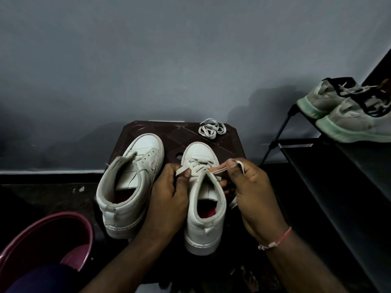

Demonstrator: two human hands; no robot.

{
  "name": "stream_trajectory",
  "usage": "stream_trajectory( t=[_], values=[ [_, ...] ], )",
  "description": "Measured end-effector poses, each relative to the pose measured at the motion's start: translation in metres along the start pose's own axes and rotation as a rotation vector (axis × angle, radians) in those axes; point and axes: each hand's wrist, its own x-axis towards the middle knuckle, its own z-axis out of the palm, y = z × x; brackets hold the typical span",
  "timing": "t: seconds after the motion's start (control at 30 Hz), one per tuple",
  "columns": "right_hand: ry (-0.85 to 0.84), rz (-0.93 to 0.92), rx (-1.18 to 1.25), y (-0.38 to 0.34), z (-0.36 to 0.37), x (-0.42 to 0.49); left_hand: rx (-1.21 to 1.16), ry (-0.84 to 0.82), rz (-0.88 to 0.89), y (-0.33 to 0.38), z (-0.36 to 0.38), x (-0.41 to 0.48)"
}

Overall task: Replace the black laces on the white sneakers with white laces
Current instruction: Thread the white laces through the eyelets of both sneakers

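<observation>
Two white sneakers stand on a dark brown stool (169, 132), heels toward me. The left sneaker (131, 187) has bare eyelets and no lace. The right sneaker (204, 204) carries a white lace (198, 162) crossed over its tongue. My left hand (169, 191) pinches one end of that lace at the shoe's left side. My right hand (251, 187) pinches the other end between thumb and fingers at the shoe's right side. A second white lace (210, 129) lies coiled at the stool's far right corner. No black lace is visible.
A black shoe rack (317, 166) stands on the right with a pair of grey sneakers (349, 115) on its top shelf. A maroon plastic tub (42, 240) sits at the lower left. A grey wall rises behind the stool. The floor is dark.
</observation>
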Motion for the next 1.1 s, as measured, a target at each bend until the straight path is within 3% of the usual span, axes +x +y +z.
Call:
stream_trajectory(
  t=[0.23,0.4,0.7,0.77,0.9,1.0,1.1],
  values=[
    [-0.123,-0.157,-0.184,-0.013,-0.004,-0.002,0.089,-0.232,0.044,0.013,-0.010,0.009],
    [0.023,-0.339,-0.576,-0.008,-0.002,0.000,0.175,-0.278,-0.007,0.014,-0.010,0.020],
    [-0.022,-0.380,-0.594,-0.013,-0.001,0.002,0.506,-0.465,-0.023,0.017,-0.021,0.032],
    [-0.088,-0.289,-0.469,-0.015,-0.003,0.003,0.457,-0.485,-0.076,0.017,-0.020,0.032],
    [-0.272,-0.035,-0.190,-0.022,-0.009,0.002,0.068,-0.458,-0.257,0.018,-0.018,0.025],
    [-0.253,-0.003,-0.183,-0.023,-0.010,0.003,-0.049,-0.417,-0.273,0.020,-0.015,0.020],
    [-0.155,-0.086,-0.355,-0.017,-0.006,0.006,0.007,-0.304,-0.191,0.019,-0.011,0.019]
  ],
)
